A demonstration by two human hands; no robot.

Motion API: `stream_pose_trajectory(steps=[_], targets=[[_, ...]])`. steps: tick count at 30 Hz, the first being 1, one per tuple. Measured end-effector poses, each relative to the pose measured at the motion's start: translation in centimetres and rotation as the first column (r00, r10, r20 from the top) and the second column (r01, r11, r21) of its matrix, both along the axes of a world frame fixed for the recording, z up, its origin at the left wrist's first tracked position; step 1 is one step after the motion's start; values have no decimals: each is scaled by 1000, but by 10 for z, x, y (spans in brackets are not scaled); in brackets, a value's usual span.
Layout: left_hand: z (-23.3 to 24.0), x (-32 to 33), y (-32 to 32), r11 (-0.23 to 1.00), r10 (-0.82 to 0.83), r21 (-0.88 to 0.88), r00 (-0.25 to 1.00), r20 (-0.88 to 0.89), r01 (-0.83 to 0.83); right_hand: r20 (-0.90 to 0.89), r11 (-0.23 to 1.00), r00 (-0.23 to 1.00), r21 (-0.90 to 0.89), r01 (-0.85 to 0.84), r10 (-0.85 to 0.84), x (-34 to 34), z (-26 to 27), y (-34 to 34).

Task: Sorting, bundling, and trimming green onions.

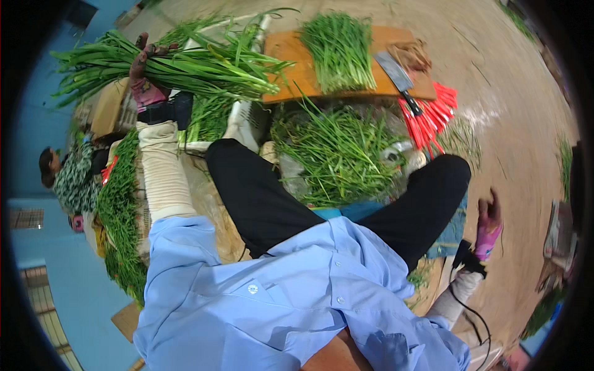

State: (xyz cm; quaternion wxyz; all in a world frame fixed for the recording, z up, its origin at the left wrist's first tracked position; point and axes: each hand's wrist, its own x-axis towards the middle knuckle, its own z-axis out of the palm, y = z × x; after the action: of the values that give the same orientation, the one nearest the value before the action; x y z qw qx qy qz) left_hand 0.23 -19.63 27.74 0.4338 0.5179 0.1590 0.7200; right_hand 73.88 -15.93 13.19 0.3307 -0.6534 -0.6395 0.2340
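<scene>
My left hand (pixel 145 69), in a stained pink fingerless glove, grips a thick bunch of long leafy greens like garlic chives (pixel 204 69). Its leaves point left and its pale stem ends point right. Beneath the bunch is a white plastic crate (pixel 240 123) with more greens (pixel 209 118). My right hand (pixel 490 214) hangs out at my right side over the floor, seemingly with nothing in it and its fingers partly spread. On an orange board (pixel 283 60) ahead lie a trimmed bunch of greens (pixel 338 53) and a cleaver (pixel 394 72) with a black handle.
Loose trimmings (pixel 343 157) are heaped between my knees. Red plastic strips (pixel 424 120) hang beside the cleaver's handle, near a brown cloth-like bundle (pixel 413 53). Feathery greens (pixel 121 204) are piled at my left, where another person (pixel 74 171) sits. A cable (pixel 478 315) runs by my right arm.
</scene>
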Motion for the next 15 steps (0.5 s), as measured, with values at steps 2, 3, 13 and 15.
stream_pose_trajectory(steps=[2, 3, 13, 15], targets=[[9, -30, -37, 995, 99, 18, 994, 43, -100, -192, 945, 925, 78, -319, 328, -91, 64, 30], [1, -42, -43, 989, 143, 11, 980, 137, -146, -290, 869, 819, 127, -479, 494, -131, 81, 42], [-13, 86, 2, 989, -134, -47, 986, 99, 139, -336, 89, 54, 91, -992, 940, -410, 110, 98], [-34, 89, 16, 982, -138, -115, 984, 116, 151, -392, 174, 81, 207, -963, 916, -436, 112, 64]])
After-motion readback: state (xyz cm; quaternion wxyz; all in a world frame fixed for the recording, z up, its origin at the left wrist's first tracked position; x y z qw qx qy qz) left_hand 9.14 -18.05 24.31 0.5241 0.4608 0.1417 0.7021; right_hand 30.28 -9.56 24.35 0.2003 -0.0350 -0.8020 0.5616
